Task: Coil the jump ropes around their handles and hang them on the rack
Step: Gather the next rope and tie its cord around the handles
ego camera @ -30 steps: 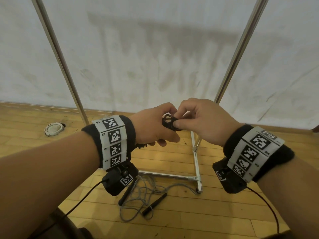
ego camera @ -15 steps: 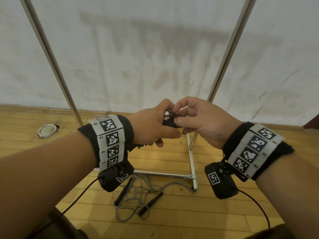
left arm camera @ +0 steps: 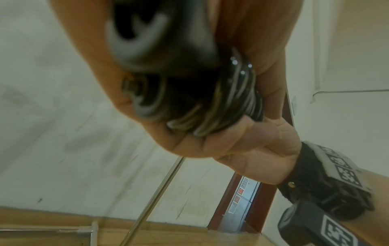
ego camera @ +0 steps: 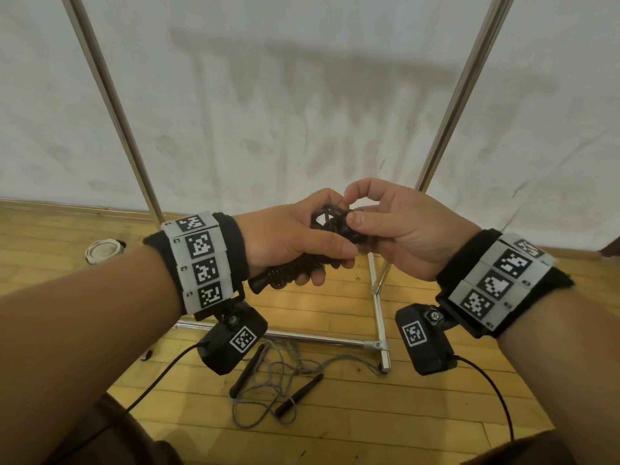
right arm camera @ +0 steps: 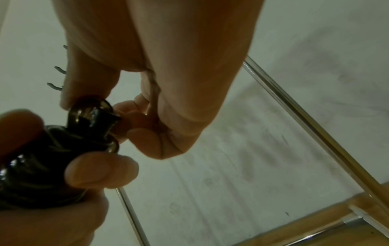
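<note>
While the coil is being finished, these relations matter:
Left grip: the left hand [ego camera: 295,243] is wrapped in a fist round the black jump rope bundle [ego camera: 302,273], rope wound on its handles.
Right grip: the right hand [ego camera: 399,229] pinches the rope's end loop [ego camera: 330,218] between thumb and forefinger at the bundle's upper end.
Long axis: the bundle runs from lower left, its handle butt [ego camera: 260,283] poking out below the fist, up toward the right hand.
Nearer hand: the right, touching the loop; the hooks [right arm camera: 56,86] lie above and beyond.
Second rope: the grey jump rope [ego camera: 271,380] lies uncoiled on the floor [ego camera: 335,427] beside the rack's base bar [ego camera: 318,337].
Change: against the earlier frame, the hands sit higher and the wound bundle shows plainly below the fist.
</note>
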`<state>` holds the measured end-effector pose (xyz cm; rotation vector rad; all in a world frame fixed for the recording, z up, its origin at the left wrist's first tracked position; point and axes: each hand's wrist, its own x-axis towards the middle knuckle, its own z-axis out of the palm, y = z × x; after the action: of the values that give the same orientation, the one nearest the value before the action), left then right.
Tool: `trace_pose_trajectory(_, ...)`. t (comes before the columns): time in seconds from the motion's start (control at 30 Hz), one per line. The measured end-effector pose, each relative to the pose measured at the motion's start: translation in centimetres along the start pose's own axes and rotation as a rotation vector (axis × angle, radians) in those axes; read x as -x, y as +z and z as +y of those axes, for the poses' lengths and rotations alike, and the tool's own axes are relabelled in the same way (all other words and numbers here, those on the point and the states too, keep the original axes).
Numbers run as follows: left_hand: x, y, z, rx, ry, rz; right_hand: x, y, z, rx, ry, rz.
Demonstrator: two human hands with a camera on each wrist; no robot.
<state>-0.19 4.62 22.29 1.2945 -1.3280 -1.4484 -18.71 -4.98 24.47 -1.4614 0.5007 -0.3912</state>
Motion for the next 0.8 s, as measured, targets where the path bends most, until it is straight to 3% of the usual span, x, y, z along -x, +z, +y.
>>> trace_pose_trajectory(0.17,0.3,-0.4,-0.3,0.014,0.024,-0.003,-0.4,0.6,-0.1,-0.003,-0.013,-0.019)
trace_pose_trajectory(0.33,1.2,-1.8,-0.2,-0.066,0.017,0.07,-0.5,-0.5,-0.5,-0.112,-0.018,0.062)
trace_pose_trajectory(0.4,1.4,-2.3,-0.5,-0.179,-0.005,0.141,-0.4,-0.8,-0.4,-0.058,0.022,0.03)
trace_pose_trajectory(0.57,0.5,-2.6,-1.3,-0.704,-0.005,0.433,-1.0,0.1,-0.3,0.134,0.068,0.055)
trace_pose_trajectory(0.7,-0.2,-2.6,-1.2,-0.838,-0.007,0.484,-1.8,1.3,0.2,0.089,-0.05,0.169)
trace_pose_trajectory(0.8,-0.2,-2.5,-0.9,-0.899,-0.015,0.452,-2.3,1.3,0.6,-0.1,-0.069,0.296)
